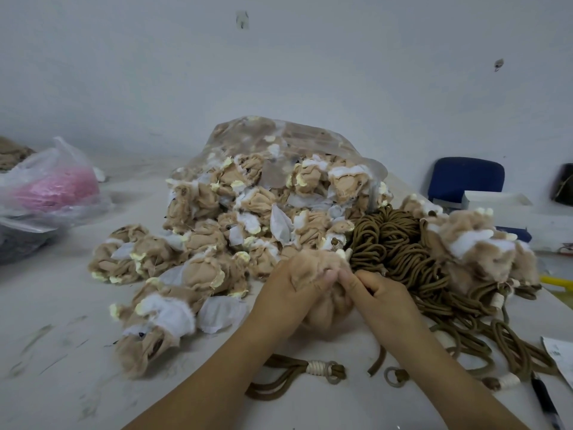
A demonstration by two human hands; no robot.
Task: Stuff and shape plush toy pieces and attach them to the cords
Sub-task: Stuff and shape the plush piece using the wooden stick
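While left hand (297, 283) and right hand (381, 293) pinch one tan plush piece (310, 263), clear bag (279, 131) spills plush skins (201, 218) onto worktop (62, 305); second bag (52, 162) holds pink material (55, 190); cords (400, 243) heaped beside

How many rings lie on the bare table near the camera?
2: one ring on the white-bound cord end, another ring right of it by a loose cord tip. More may hide in the cord pile.

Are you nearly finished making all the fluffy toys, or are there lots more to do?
Lots left. A few fluffy pieces on the right seem already joined to cords. The left hand and right hand hold one plush piece now. A big pile of crumpled pieces and a heap of cords wait.
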